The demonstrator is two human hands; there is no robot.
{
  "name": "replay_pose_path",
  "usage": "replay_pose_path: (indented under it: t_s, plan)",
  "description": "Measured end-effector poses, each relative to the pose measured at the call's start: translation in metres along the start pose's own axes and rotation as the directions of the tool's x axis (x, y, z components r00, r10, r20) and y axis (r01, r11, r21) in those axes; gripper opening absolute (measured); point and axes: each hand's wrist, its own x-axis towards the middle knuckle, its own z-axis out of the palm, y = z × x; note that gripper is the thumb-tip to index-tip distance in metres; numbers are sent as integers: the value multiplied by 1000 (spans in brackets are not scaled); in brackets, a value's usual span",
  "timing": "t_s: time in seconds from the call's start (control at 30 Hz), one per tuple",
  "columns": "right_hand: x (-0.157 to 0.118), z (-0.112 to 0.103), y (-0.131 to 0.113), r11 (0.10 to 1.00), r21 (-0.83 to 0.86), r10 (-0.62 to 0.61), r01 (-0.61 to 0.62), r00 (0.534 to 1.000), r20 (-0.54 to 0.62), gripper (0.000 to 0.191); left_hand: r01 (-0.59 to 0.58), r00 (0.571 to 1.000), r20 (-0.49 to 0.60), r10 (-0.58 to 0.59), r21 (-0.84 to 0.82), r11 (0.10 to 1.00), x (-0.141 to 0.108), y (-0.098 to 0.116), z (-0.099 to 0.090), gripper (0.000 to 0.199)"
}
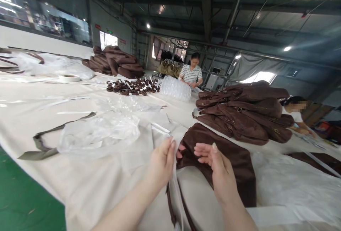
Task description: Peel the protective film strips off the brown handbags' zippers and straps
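Note:
My left hand [162, 158] is closed, thumb against fingers, on a thin white strip [174, 185] that hangs down towards me. To its right, my right hand [220, 170] is open with the thumb apart from the fingers and nothing in it. Both hands are above a dark brown bag [234, 153] lying flat on the cloth-covered table. Narrow brown straps [170, 202] run down from the bag below my hands. Left of my left hand lies a heap of crumpled clear plastic [103, 131], with a dark green strap [42, 142] beside it.
A pile of brown bags [245, 110] stands at the right, another brown pile [114, 62] at the far left. Small brown pieces [133, 86] and a bubble wrap bundle [176, 88] lie further back. Clear plastic sheeting [295, 185] covers the right side. Two people work across the table.

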Motion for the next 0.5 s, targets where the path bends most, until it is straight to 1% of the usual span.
replay_pose_path:
  t_s: [0.03,0.07,0.1,0.13,0.17,0.2,0.23,0.27,0.3,0.33,0.37,0.4,0.43,0.47,0.5]
  plan:
    - [5,0,7,997,-83,10,-11,1000,-16,54,108,994,-3,-109,-108,988,6,-2,-9,36]
    - [7,1,17,980,-195,40,-39,999,2,51,207,978,19,-208,-216,954,12,-4,-17,38]
    - [8,3,29,941,-331,91,-67,994,57,48,285,958,58,-281,-316,905,17,-5,-24,37]
    - [5,6,42,875,-478,156,-75,979,131,45,339,940,97,-328,-398,852,21,-6,-30,36]
    - [0,11,55,787,-614,225,-56,954,201,41,371,927,126,-354,-458,808,23,-7,-35,35]
    - [-7,16,68,691,-722,280,-20,929,242,35,385,920,143,-365,-496,778,25,-7,-37,35]
    - [-16,22,78,605,-796,317,14,913,257,28,393,917,159,-366,-519,759,25,-7,-38,35]
    - [-25,27,86,546,-837,338,36,905,260,21,403,913,182,-364,-533,744,24,-7,-38,35]
    - [-33,31,91,526,-849,355,47,895,270,15,423,905,217,-365,-542,726,22,-7,-37,35]
    - [-41,33,94,552,-832,383,49,872,305,9,452,892,260,-370,-548,704,21,-6,-35,34]
    - [-46,34,94,615,-787,422,35,829,368,6,485,875,302,-379,-551,679,19,-6,-33,33]
    - [-48,33,93,698,-716,464,-7,766,445,6,518,856,337,-392,-553,653,18,-5,-30,32]
    - [-49,30,90,773,-630,499,-80,691,524,7,546,838,366,-405,-552,630,16,-5,-28,31]
    - [-48,27,88,823,-541,516,-172,623,588,8,565,825,384,-415,-548,616,16,-4,-27,30]
    - [-46,23,87,849,-464,517,-254,585,625,9,575,818,392,-421,-543,612,15,-4,-25,29]
